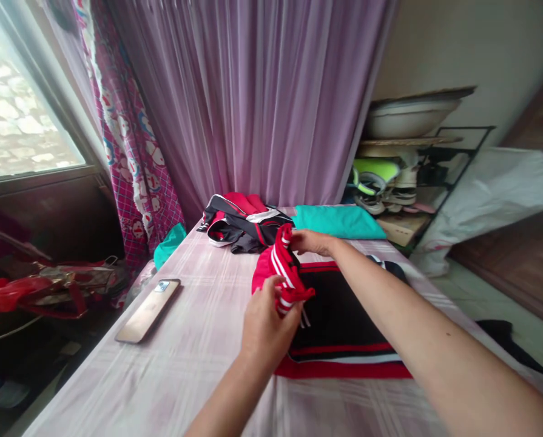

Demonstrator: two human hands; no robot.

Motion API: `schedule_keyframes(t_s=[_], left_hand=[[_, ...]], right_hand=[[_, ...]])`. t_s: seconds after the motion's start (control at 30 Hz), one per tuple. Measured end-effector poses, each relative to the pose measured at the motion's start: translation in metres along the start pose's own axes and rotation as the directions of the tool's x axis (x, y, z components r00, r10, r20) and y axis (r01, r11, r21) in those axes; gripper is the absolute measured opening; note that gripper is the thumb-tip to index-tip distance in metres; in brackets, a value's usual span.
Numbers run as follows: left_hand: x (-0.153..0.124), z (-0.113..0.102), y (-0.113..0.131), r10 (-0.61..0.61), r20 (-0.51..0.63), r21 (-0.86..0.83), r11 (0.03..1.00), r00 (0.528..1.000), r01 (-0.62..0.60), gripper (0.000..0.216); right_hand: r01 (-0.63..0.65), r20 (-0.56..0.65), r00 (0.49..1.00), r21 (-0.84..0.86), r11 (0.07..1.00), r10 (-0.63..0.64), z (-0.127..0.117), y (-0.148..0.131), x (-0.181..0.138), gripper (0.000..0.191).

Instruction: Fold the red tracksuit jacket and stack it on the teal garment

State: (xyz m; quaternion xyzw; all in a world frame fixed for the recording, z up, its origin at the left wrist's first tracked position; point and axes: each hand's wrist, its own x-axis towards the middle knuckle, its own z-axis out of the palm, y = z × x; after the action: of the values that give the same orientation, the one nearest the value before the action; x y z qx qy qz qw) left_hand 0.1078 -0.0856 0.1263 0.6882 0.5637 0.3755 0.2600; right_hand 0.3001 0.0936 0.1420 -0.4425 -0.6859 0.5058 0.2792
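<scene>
A black and red track jacket lies folded flat on the checked cloth of the table, with white trim along its lower side. Its red ribbed band with white stripes is lifted at the left end. My left hand pinches the near end of that band, thumb and fingers closed on it. At the band's far end is my right hand, its fingers closed around the fabric and partly hidden. My right forearm crosses over the jacket and covers part of it.
A crumpled red, black and white garment lies at the back beside a folded turquoise cloth. A phone rests near the table's left edge. Purple curtains hang behind; a shoe rack stands back right.
</scene>
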Motion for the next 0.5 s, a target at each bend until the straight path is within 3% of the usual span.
schedule_keyframes(t_s=[0.13, 0.23, 0.33, 0.4, 0.5], left_hand=[[-0.003, 0.068, 0.009, 0.103, 0.227, 0.076, 0.989, 0.968, -0.123, 0.029], [-0.009, 0.092, 0.006, 0.120, 0.310, 0.123, 0.978, 0.943, -0.165, 0.030], [-0.011, 0.092, 0.010, 0.142, 0.368, 0.114, 0.974, 0.919, -0.196, 0.038], [-0.009, 0.083, 0.015, 0.193, 0.433, 0.043, 0.971, 0.881, -0.234, 0.039], [0.005, 0.059, 0.017, 0.272, 0.434, -0.052, 0.959, 0.859, -0.278, 0.033]], right_hand=[[-0.161, -0.063, 0.981, 0.264, 0.951, 0.184, -0.024, 0.051, -0.059, 0.028], [-0.213, -0.130, 0.948, 0.415, 0.884, 0.290, -0.023, 0.076, -0.089, 0.028], [-0.203, -0.213, 0.925, 0.422, 0.884, 0.314, -0.014, 0.087, -0.099, 0.047], [-0.202, -0.361, 0.886, 0.264, 0.943, 0.290, -0.009, 0.090, -0.096, 0.060], [-0.181, -0.595, 0.798, -0.087, 0.980, 0.095, -0.010, 0.094, -0.086, 0.070]])
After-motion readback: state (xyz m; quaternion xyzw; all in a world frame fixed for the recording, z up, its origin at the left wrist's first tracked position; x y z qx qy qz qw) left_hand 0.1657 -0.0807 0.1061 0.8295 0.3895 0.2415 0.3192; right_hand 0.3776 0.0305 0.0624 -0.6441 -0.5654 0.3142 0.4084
